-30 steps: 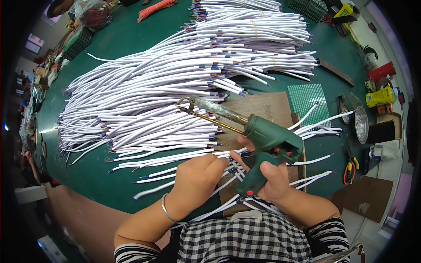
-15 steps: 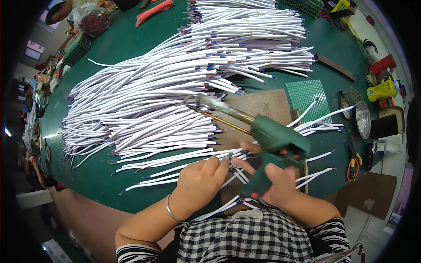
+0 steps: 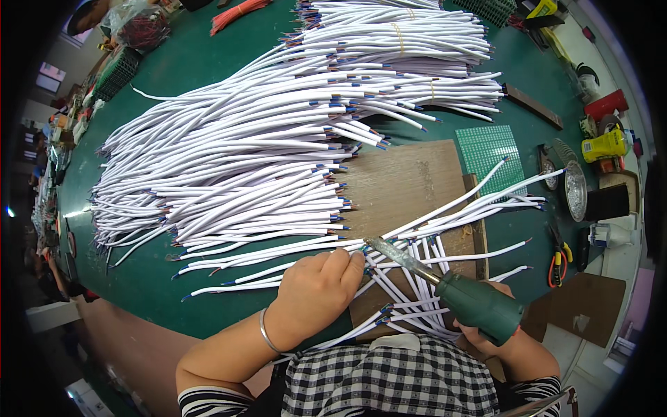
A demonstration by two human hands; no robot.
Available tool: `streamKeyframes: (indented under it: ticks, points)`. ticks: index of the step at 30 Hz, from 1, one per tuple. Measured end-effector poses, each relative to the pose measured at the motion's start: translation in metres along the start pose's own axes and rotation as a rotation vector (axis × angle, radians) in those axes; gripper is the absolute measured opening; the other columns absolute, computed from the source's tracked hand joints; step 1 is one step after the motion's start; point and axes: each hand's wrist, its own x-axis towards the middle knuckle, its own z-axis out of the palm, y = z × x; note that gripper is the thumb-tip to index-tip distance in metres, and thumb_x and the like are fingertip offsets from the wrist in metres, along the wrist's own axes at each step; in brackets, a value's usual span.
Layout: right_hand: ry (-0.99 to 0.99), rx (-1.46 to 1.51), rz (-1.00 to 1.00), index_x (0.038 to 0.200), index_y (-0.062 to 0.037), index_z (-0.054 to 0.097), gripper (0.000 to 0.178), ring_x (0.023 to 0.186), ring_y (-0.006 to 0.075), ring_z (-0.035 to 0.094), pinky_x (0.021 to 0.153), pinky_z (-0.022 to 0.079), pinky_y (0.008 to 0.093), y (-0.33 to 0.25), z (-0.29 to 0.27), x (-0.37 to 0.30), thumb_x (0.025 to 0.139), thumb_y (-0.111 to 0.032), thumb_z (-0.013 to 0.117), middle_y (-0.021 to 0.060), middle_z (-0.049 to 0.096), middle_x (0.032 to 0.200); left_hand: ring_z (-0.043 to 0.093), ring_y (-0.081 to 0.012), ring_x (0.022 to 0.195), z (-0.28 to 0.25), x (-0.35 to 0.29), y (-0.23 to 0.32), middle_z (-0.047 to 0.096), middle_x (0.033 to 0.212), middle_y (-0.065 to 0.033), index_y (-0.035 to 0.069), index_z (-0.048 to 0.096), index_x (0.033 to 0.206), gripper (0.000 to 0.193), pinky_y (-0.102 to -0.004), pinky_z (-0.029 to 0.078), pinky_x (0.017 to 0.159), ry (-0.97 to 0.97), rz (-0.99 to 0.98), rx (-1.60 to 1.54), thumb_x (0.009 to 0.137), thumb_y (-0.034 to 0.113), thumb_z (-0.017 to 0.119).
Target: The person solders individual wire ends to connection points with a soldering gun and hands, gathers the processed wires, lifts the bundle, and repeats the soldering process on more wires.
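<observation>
A green soldering gun (image 3: 479, 306) is gripped in my right hand (image 3: 483, 339), which it partly hides. Its long metal barrel (image 3: 410, 260) points up and left, and the tip reaches the cable ends beside my left fingertips. My left hand (image 3: 314, 292) is closed in a pinch on a white cable (image 3: 267, 276); the pinched end is mostly covered by the fingers. Under the gun, several white cables (image 3: 424, 278) with stripped coloured ends cross each other on a brown wooden board (image 3: 403, 181).
A large heap of white cables (image 3: 229, 146) covers the middle of the green table (image 3: 187, 52). Banded bundles (image 3: 417, 38) lie at the back. To the right are a green perforated board (image 3: 490, 149), pliers (image 3: 558, 264), a metal dish (image 3: 575, 191) and a yellow bottle (image 3: 603, 146).
The soldering gun has swung down and right, bringing its tip from over the cable heap to the ends at my left fingers. My left hand stays almost in place.
</observation>
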Motion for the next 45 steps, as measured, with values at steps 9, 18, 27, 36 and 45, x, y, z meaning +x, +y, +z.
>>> streamKeyframes:
  ticks: [9,18,27,36,45]
  points:
    - [0.053,-0.039,-0.114,0.079,-0.0072,0.065,0.011,0.059,0.0228,0.062,0.057,0.049,0.0339,0.001,0.003,0.001,0.078,-0.015,0.058,0.0018,0.062,0.064,0.057,-0.0183,0.064,0.001,-0.002,-0.001,0.056,0.077,-0.0044,0.003,0.063,0.099,0.027,-0.0292,0.046,0.054,-0.007,-0.011,-0.003,0.073,0.009,0.062]
    - [-0.128,-0.096,-0.088,0.103,-0.0063,0.065,0.029,0.091,0.0258,0.063,0.082,0.05,0.0329,0.0,-0.005,-0.002,0.076,-0.017,0.066,0.0092,0.066,0.101,0.057,-0.0188,0.065,0.001,-0.001,0.0,0.056,0.077,-0.005,0.003,0.063,0.098,0.026,-0.0296,0.046,0.054,-0.004,-0.016,-0.019,0.072,0.009,0.061]
    - [-0.098,-0.247,-0.185,0.095,-0.007,0.069,0.027,0.078,0.0271,0.064,0.069,0.049,0.0367,-0.001,-0.005,0.0,0.069,-0.012,0.062,0.0089,0.068,0.094,0.058,-0.0188,0.066,0.001,-0.001,0.0,0.056,0.078,-0.0051,0.003,0.063,0.097,0.026,-0.0293,0.047,0.055,0.001,-0.021,-0.027,0.072,0.008,0.061]
    - [-0.062,-0.229,-0.237,0.099,-0.0043,0.066,0.027,0.069,0.0231,0.063,0.064,0.05,0.0358,0.002,-0.01,-0.002,0.078,-0.02,0.063,0.0077,0.068,0.087,0.058,-0.0189,0.066,0.0,-0.001,-0.001,0.056,0.078,-0.005,0.003,0.063,0.099,0.027,-0.0291,0.047,0.054,0.009,-0.015,-0.02,0.072,0.008,0.061]
    - [0.361,0.652,0.258,0.13,0.0037,0.041,0.065,0.069,0.0213,0.063,0.062,0.052,0.0307,-0.004,0.003,-0.003,0.083,-0.033,0.065,0.017,0.06,0.108,0.058,-0.0197,0.064,0.003,-0.001,0.001,0.057,0.077,-0.0058,0.003,0.064,0.097,0.025,-0.0297,0.047,0.054,0.045,-0.031,-0.03,0.072,0.007,0.061]
